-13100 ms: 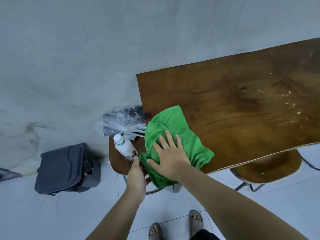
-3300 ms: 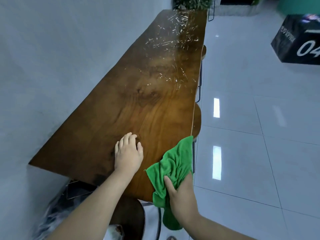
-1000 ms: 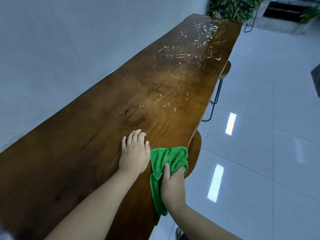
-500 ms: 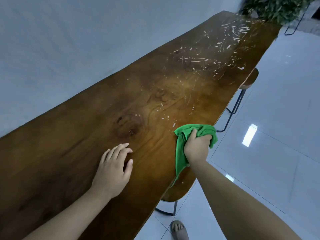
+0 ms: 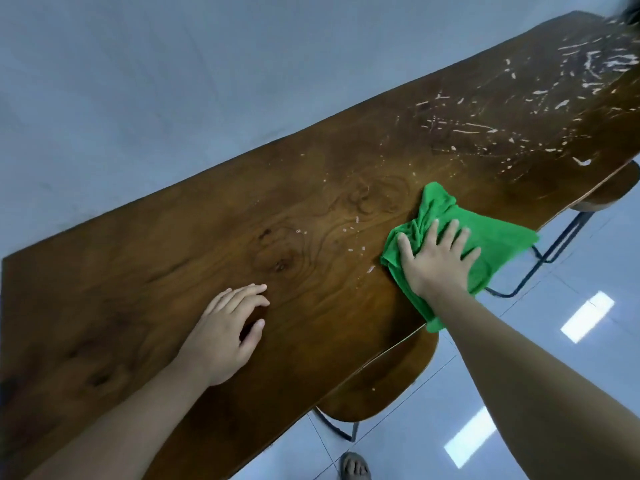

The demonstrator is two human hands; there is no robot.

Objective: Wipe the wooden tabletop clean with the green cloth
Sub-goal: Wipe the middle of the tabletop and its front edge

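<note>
A long wooden tabletop (image 5: 242, 244) runs from the lower left to the upper right along a grey wall. The green cloth (image 5: 491, 237) lies spread on its near edge, one corner hanging over the side. My right hand (image 5: 436, 258) presses flat on the cloth with its fingers apart. My left hand (image 5: 225, 330) rests on the bare wood to the left, fingers loosely curled, holding nothing. White crumbs and streaks (image 5: 491, 109) cover the far right part of the table, and a few specks (image 5: 353, 233) lie just left of the cloth.
A round wooden stool (image 5: 384, 379) stands under the table's near edge, and a second stool (image 5: 609, 192) with dark metal legs is further right. A grey wall (image 5: 173, 81) borders the far side. Glossy tiled floor (image 5: 554, 341) lies to the right; my sandalled foot (image 5: 353, 467) shows below.
My right hand has opened from a bunched grip and now presses flat on the cloth, which has spread out further along the table. My left hand has stayed on the wood.
</note>
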